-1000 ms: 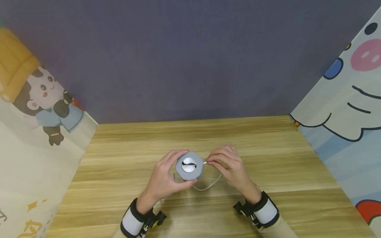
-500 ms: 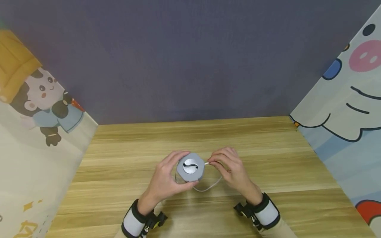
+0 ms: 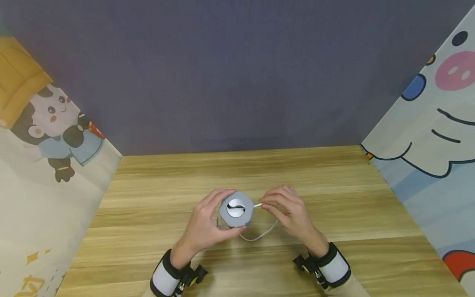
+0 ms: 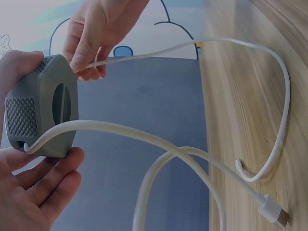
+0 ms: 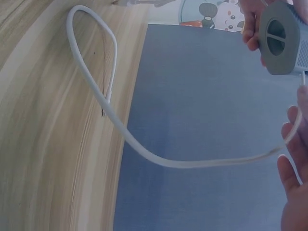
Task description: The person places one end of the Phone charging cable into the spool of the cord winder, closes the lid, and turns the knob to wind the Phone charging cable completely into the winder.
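Observation:
My left hand (image 3: 205, 222) grips a grey eight-sided cable winder (image 3: 236, 209) by its edge, thumb below and fingers above. A shiny round plate with a dark curved slot shows on its top face. The underside has a round recess crossed by a bar, seen in the left wrist view. White cable (image 3: 261, 237) comes out of two sides of the winder. On the right, my right hand (image 3: 291, 212) pinches the cable close to the winder between thumb and fingers. A USB plug (image 4: 273, 211) sits at one end of the cable, below the winder.
Under both hands lies a wood-grain table (image 3: 167, 177), with loops of the cable hanging near its surface. A dark blue-grey panel (image 3: 237, 82) stands behind it. Cartoon-printed side panels (image 3: 85, 198) flank it left and right.
My right hand has drawn slightly to the right, and a longer bit of white cable shows between its fingertips and the winder. The left hand stays nearly still.

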`<state>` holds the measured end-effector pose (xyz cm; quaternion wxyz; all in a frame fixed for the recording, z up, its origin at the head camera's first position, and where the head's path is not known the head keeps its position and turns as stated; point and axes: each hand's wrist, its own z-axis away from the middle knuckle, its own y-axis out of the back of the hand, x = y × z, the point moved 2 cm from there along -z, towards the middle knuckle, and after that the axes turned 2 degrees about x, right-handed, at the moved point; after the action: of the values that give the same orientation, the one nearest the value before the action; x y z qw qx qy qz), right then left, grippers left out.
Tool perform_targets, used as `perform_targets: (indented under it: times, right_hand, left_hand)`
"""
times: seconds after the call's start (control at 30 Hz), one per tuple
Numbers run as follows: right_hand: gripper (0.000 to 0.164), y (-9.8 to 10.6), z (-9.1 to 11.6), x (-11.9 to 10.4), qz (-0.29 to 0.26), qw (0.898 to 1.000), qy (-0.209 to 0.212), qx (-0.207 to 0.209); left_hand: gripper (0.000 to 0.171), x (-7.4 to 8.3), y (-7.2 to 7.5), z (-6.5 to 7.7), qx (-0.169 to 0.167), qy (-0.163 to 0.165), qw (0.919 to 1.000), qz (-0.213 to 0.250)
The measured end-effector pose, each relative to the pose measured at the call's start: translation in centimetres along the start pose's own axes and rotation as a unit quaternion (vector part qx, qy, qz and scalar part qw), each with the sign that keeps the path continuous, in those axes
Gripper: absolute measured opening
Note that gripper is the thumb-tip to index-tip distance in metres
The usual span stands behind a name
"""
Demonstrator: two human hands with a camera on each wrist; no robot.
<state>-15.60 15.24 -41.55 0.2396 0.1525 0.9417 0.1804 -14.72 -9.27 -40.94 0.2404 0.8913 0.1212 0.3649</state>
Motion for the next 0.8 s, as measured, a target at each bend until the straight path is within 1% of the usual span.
perform_targets:
  times: [0.13,0.27,0.43,0.6,0.73,0.8]
  right_hand:
    - [0.037,0.1,0.3,0.2,-0.006,1.000,-0.016,-0.007]
    - [0.041,0.2,0.5,0.4,-0.007,1.000,-0.025,-0.007]
    - [0.045,0.4,0.8,0.7,-0.007,0.999,-0.038,0.013]
    - [0.044,0.7,1.2,1.0,-0.011,0.999,-0.044,0.025]
    - [0.038,0.7,1.6,1.4,-0.012,0.999,-0.051,0.015]
    - [0.036,0.7,1.9,1.5,-0.009,0.998,-0.062,0.005]
  left_hand:
    - [0.082,-0.1,0.1,0.1,-0.002,0.008,1.0000,0.005]
    - [0.081,-0.2,0.2,0.1,0.002,0.008,0.9999,0.007]
    - [0.082,-0.2,0.2,0.1,0.005,0.007,1.0000,0.004]
    - [0.084,-0.4,0.2,0.2,0.002,0.012,0.9999,-0.010]
    - [0.087,-0.7,-0.2,0.3,-0.006,0.010,0.9996,-0.025]
    - [0.088,-0.9,-0.5,0.4,-0.009,0.006,0.9995,-0.030]
